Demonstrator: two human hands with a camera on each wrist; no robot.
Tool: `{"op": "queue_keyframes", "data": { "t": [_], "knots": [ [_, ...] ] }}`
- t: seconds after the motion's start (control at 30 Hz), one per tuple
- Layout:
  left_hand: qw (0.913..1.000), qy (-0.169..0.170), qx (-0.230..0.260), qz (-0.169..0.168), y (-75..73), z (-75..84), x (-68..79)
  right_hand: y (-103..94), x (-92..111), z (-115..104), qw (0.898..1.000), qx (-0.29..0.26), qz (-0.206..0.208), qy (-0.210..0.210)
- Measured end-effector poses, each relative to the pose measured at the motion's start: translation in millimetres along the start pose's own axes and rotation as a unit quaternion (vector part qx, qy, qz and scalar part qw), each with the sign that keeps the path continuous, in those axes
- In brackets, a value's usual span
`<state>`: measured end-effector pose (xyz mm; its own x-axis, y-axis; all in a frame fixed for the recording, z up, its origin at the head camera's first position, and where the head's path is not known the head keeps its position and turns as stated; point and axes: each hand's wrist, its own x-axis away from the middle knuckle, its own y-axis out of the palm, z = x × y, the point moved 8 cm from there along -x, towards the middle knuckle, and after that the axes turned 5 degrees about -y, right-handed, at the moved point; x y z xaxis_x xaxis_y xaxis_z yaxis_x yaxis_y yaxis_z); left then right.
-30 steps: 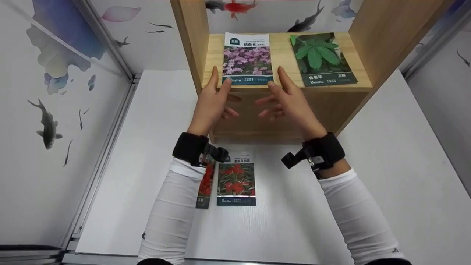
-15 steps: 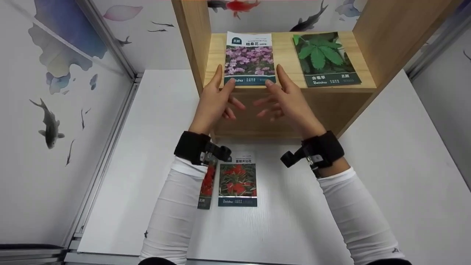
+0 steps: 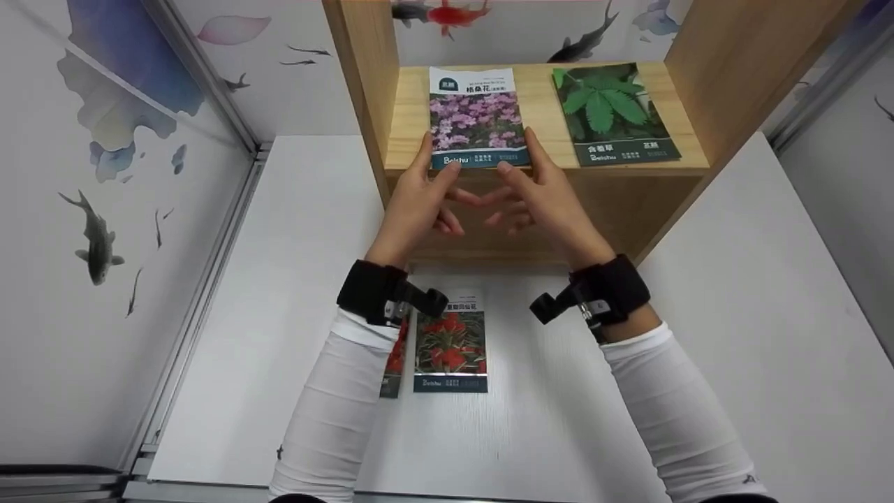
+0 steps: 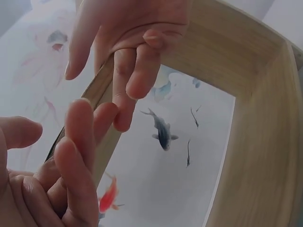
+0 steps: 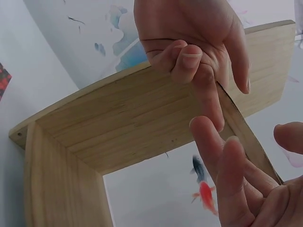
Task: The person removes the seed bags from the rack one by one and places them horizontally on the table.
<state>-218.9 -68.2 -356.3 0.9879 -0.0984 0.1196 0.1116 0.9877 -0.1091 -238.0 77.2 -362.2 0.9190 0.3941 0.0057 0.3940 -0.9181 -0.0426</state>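
A seed packet with pink flowers point(image 3: 476, 120) lies face up on the wooden shelf point(image 3: 413, 98), its lower edge at the shelf's front edge. My left hand point(image 3: 415, 202) is at its lower left corner, index finger along the side and thumb at the bottom edge. On the lower right corner, my right hand point(image 3: 548, 199) sits the same way, mirrored. The other fingers of both hands hang loosely bent below the shelf board. In both wrist views these fingers come close together, and the packet is hidden. A green-leaf packet point(image 3: 606, 105) lies to the right.
On the white table point(image 3: 559, 419) below lies a red-flower packet point(image 3: 450, 353). Left of it, another red packet point(image 3: 392, 374) is partly covered by my left wrist. Wooden side panels point(image 3: 363, 77) flank the shelf, and walls printed with fish point(image 3: 98, 237) surround it.
The pink-flower packet has come slightly toward me and turned a little, its lower edge nearer the shelf front. My left hand has shifted right and closer to its side. The green-leaf packet stays put.
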Motion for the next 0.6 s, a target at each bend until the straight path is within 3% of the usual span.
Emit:
{"op": "queue_keyframes", "data": {
  "t": [0.23,0.43,0.6],
  "knots": [
    [0.9992,0.02,0.034,0.003,-0.4,-1.0,14.5,6.5,13,-1,1.0,0.019,-0.012,-0.002],
    [0.9958,0.041,0.081,0.012,-0.5,-6.3,23.4,7.6,27,-4,0.999,-0.002,-0.022,-0.028],
    [0.9934,0.065,0.088,0.034,0.9,-0.4,37.8,7.3,36,-4,0.998,-0.034,-0.011,-0.057]
  ]
}}
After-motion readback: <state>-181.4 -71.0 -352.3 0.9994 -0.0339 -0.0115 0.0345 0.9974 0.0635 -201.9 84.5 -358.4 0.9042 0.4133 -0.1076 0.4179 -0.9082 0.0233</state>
